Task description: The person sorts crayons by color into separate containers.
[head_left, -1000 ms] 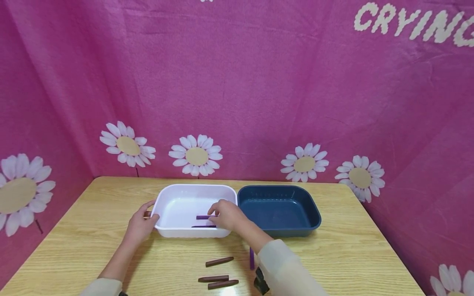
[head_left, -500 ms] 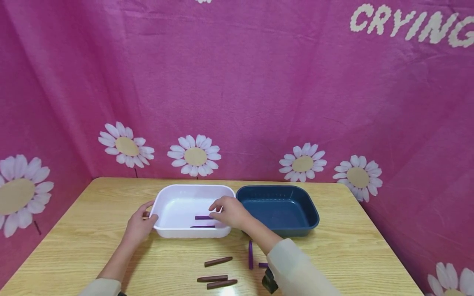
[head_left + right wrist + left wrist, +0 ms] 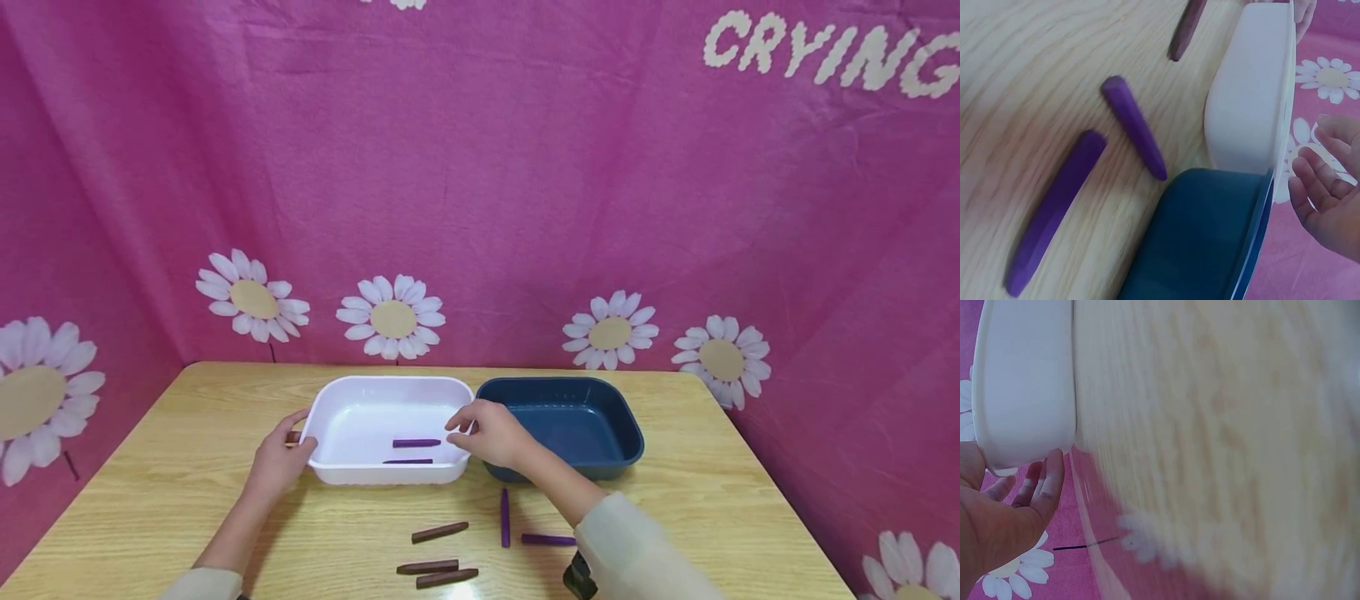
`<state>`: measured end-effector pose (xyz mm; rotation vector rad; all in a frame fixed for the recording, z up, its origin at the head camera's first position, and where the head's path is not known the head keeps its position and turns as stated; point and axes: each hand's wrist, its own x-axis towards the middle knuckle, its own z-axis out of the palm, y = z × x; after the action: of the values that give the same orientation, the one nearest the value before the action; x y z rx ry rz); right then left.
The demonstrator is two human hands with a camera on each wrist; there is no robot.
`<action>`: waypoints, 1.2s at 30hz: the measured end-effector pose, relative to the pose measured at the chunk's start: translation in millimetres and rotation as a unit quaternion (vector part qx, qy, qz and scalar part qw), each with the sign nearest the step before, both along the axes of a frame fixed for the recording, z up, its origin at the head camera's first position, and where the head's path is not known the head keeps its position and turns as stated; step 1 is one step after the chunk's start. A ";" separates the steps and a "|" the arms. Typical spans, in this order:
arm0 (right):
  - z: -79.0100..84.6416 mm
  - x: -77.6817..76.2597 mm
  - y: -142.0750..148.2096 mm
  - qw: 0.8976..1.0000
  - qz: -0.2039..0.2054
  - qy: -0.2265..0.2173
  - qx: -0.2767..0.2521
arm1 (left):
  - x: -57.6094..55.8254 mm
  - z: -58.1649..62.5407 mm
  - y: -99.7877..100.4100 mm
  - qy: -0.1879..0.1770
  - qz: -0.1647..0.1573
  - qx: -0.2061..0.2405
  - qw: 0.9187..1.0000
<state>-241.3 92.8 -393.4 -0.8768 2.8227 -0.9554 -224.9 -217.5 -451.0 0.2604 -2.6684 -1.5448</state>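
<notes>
My left hand [image 3: 280, 457] holds the left end of a white plastic tray [image 3: 386, 475], thumb over the rim and fingers against the outer wall. Two purple crayons lie inside it, one in the middle [image 3: 417, 443] and one near the front wall [image 3: 408, 461]. Over the tray's right end, by the blue tray, hovers my right hand [image 3: 491, 433], fingers loosely bent with nothing in them. In the right wrist view, two purple crayons lie on the table, the longer-looking crayon [image 3: 1057, 212] beside the other crayon [image 3: 1135, 128].
A dark blue tray [image 3: 560, 470] stands right against the white one. Three brown crayons lie on the wooden table [image 3: 337, 542] in front: one crayon [image 3: 440, 532] apart, and a crayon [image 3: 427, 567] touching another crayon [image 3: 447, 577]. A pink flowered cloth [image 3: 480, 208] hangs behind.
My right hand has let go of the purple crayon in the white tray and moved up and right. The right sleeve has uncovered another purple crayon on the table. My left hand keeps its place.
</notes>
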 end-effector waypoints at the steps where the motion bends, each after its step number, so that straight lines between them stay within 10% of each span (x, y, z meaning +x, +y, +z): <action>1: -0.5 1.2 2.1 1.000 0.000 0.000 -0.003 | 0.0 0.1 0.1 -0.001 0.001 0.000 1.000; 36: -18.4 50.7 76.8 0.999 0.011 -0.017 -0.047 | 0.1 0.5 0.4 -0.011 0.003 0.001 1.000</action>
<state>-190.5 169.5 -411.8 -0.8884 2.7534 -1.0988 -224.8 -217.1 -450.6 0.2865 -2.6798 -1.5508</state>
